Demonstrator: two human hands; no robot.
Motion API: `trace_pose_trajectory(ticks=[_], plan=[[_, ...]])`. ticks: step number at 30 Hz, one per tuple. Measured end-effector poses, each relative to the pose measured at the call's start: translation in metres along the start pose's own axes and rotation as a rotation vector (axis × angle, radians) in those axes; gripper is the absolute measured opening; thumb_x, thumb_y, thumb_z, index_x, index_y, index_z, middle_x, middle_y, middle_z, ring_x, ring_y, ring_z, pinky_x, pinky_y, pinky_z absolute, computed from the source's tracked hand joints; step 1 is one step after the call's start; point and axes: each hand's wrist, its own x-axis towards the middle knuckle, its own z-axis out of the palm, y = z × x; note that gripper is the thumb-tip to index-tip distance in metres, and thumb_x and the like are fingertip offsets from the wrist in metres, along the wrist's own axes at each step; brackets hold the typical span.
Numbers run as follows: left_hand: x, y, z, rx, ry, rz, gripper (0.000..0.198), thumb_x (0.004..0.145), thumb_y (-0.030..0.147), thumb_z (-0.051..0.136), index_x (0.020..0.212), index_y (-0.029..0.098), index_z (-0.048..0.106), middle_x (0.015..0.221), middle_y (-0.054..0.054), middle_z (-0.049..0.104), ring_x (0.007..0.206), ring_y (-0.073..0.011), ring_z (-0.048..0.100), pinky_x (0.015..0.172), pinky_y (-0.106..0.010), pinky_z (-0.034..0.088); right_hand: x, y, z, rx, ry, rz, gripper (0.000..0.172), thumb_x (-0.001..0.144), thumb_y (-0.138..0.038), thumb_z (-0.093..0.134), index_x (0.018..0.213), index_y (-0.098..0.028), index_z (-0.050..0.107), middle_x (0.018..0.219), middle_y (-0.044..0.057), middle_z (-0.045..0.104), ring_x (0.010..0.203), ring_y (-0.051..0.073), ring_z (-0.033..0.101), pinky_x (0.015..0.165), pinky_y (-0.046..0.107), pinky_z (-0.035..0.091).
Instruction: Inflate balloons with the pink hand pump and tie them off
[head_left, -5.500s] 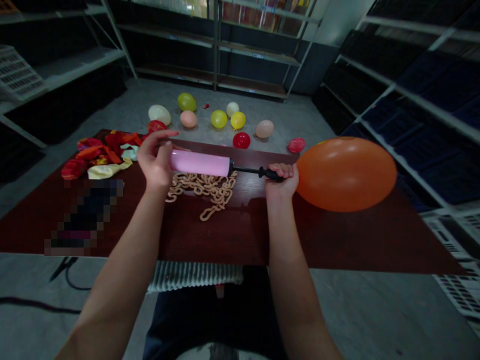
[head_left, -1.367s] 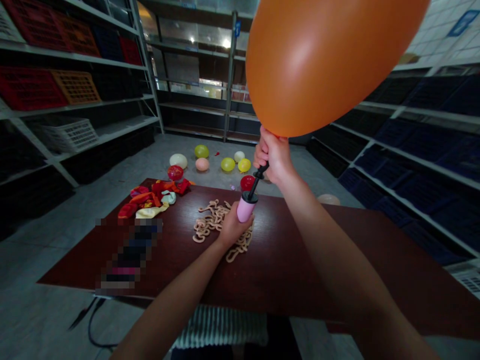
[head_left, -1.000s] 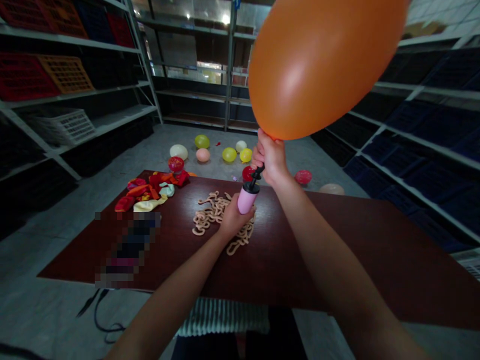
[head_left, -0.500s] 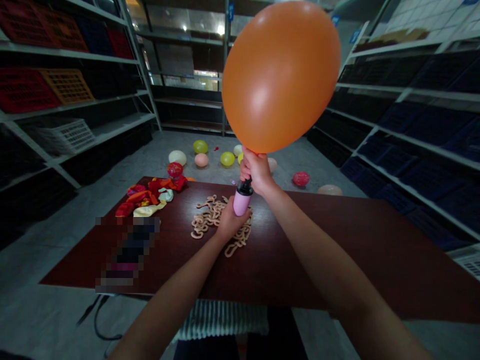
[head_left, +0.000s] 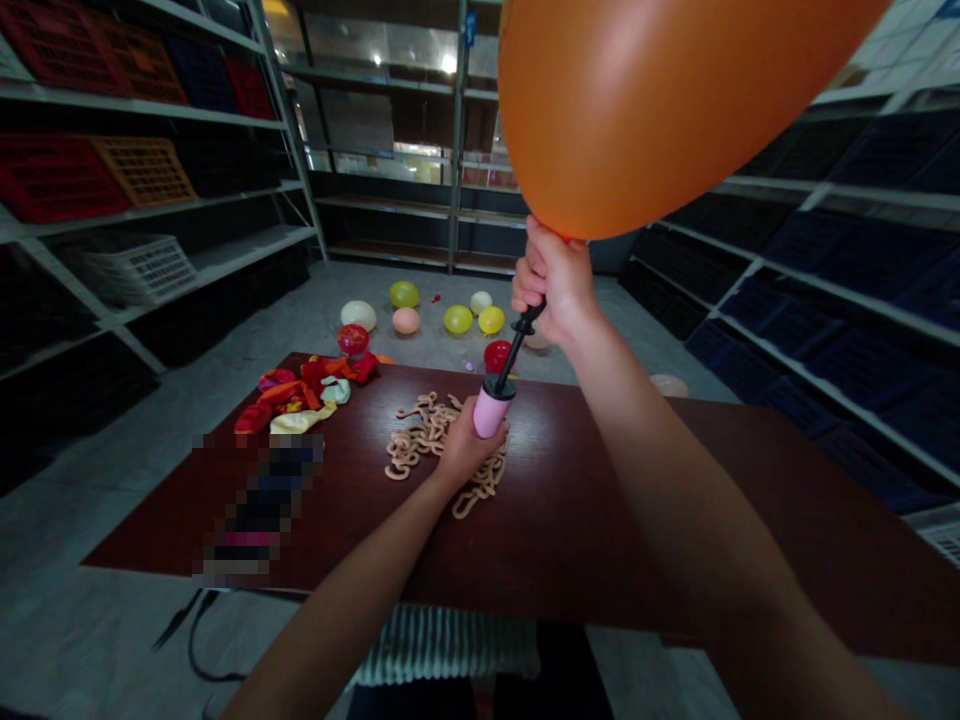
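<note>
Above the brown table (head_left: 600,510) I hold a pink and black balloon pump (head_left: 493,408) between both hands. My left hand (head_left: 466,445) is closed around its pink barrel. My right hand (head_left: 559,275) is wrapped about the upper end, pinching the neck of a large inflated orange balloon (head_left: 645,120) there. Between the hands the black pump rod (head_left: 514,350) shows, drawn out of the barrel. The balloon leans up and right, its top cut off by the view's edge. Behind and below my left hand lies a heap of tan looped balloons (head_left: 412,445).
Deflated red, orange and pale balloons (head_left: 300,395) lie at the table's left, beside a blurred-out dark object (head_left: 262,510). Several inflated balloons, one of them yellow-green (head_left: 458,319), rest on the floor beyond. Shelves with crates (head_left: 142,170) line both sides.
My right hand has risen and moved right, taking the orange balloon with it. More of the black rod now shows out of the barrel. My left hand has barely moved.
</note>
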Motion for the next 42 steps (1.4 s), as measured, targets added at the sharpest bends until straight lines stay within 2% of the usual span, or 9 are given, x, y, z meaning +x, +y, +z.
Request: trace_pose_trajectory(ticks=[5, 10, 14, 19, 23, 29, 35, 39, 42], plan=[[0.001, 0.003, 0.003, -0.026, -0.002, 0.042, 0.045, 0.079, 0.032, 0.075, 0.118, 0.018, 0.058, 0.104, -0.007, 0.069, 0.09, -0.0213, 0.066, 0.082, -0.032, 0.05, 0.001, 0.011, -0.01, 0.068, 0.008, -0.046, 0.063, 0.084, -0.063, 0.066, 0.056, -0.025, 0.024, 0.04, -0.009, 0.02, 0.036, 0.007, 0.024, 0.036, 0.025, 0.027], [0.003, 0.006, 0.003, -0.032, 0.016, 0.018, 0.043, 0.078, 0.033, 0.075, 0.115, 0.018, 0.058, 0.098, -0.005, 0.068, 0.084, -0.0202, 0.065, 0.077, -0.031, 0.05, -0.011, 0.044, -0.001, 0.122, 0.025, 0.074, 0.06, 0.086, -0.059, 0.065, 0.055, -0.025, 0.026, 0.038, -0.01, 0.025, 0.033, 0.006, 0.023, 0.034, 0.022, 0.025], [0.004, 0.007, 0.002, -0.029, 0.029, -0.042, 0.043, 0.074, 0.033, 0.076, 0.11, 0.018, 0.058, 0.09, -0.003, 0.067, 0.076, -0.0193, 0.063, 0.07, -0.029, 0.049, -0.02, 0.075, 0.005, 0.174, 0.055, 0.113, 0.058, 0.086, -0.054, 0.066, 0.052, -0.025, 0.028, 0.035, -0.01, 0.027, 0.03, 0.005, 0.023, 0.032, 0.022, 0.023], [0.005, 0.003, 0.003, -0.044, 0.021, -0.073, 0.045, 0.074, 0.036, 0.075, 0.112, 0.019, 0.058, 0.093, -0.004, 0.069, 0.078, -0.0199, 0.064, 0.072, -0.03, 0.049, -0.021, 0.086, 0.005, 0.206, 0.034, 0.122, 0.057, 0.08, -0.053, 0.071, 0.05, -0.024, 0.032, 0.035, -0.01, 0.03, 0.028, 0.004, 0.025, 0.031, 0.021, 0.023], [0.006, 0.0, 0.003, -0.034, 0.01, -0.071, 0.046, 0.074, 0.036, 0.075, 0.114, 0.018, 0.059, 0.092, -0.003, 0.069, 0.077, -0.0197, 0.064, 0.071, -0.03, 0.049, -0.02, 0.086, 0.001, 0.215, 0.038, 0.137, 0.057, 0.077, -0.052, 0.072, 0.049, -0.024, 0.031, 0.034, -0.011, 0.029, 0.027, 0.004, 0.026, 0.03, 0.021, 0.024], [0.006, -0.002, 0.003, -0.052, -0.009, -0.029, 0.043, 0.077, 0.034, 0.073, 0.115, 0.019, 0.058, 0.096, -0.004, 0.07, 0.08, -0.02, 0.065, 0.074, -0.031, 0.051, -0.021, 0.081, 0.001, 0.207, -0.003, 0.106, 0.059, 0.072, -0.059, 0.075, 0.05, -0.024, 0.032, 0.034, -0.011, 0.029, 0.027, 0.004, 0.026, 0.03, 0.021, 0.025], [0.006, -0.006, 0.005, -0.065, -0.012, -0.014, 0.044, 0.077, 0.034, 0.072, 0.116, 0.018, 0.058, 0.095, -0.004, 0.07, 0.079, -0.0196, 0.065, 0.074, -0.031, 0.051, -0.017, 0.041, 0.002, 0.18, -0.036, 0.028, 0.063, 0.068, -0.062, 0.078, 0.047, -0.024, 0.032, 0.033, -0.01, 0.028, 0.027, 0.005, 0.027, 0.031, 0.022, 0.025], [0.004, -0.004, 0.006, -0.078, -0.011, 0.007, 0.042, 0.079, 0.034, 0.073, 0.115, 0.018, 0.058, 0.097, -0.005, 0.071, 0.082, -0.0197, 0.067, 0.076, -0.032, 0.053, -0.015, 0.014, 0.003, 0.151, -0.061, -0.007, 0.062, 0.077, -0.059, 0.073, 0.049, -0.025, 0.03, 0.034, -0.01, 0.027, 0.029, 0.005, 0.026, 0.032, 0.022, 0.025], [0.002, -0.003, 0.005, -0.093, -0.022, 0.04, 0.041, 0.08, 0.032, 0.073, 0.116, 0.019, 0.058, 0.1, -0.005, 0.071, 0.084, -0.0192, 0.067, 0.077, -0.031, 0.053, -0.016, 0.007, 0.003, 0.135, -0.068, -0.017, 0.062, 0.08, -0.058, 0.071, 0.051, -0.025, 0.028, 0.035, -0.011, 0.027, 0.03, 0.005, 0.026, 0.034, 0.022, 0.025]])
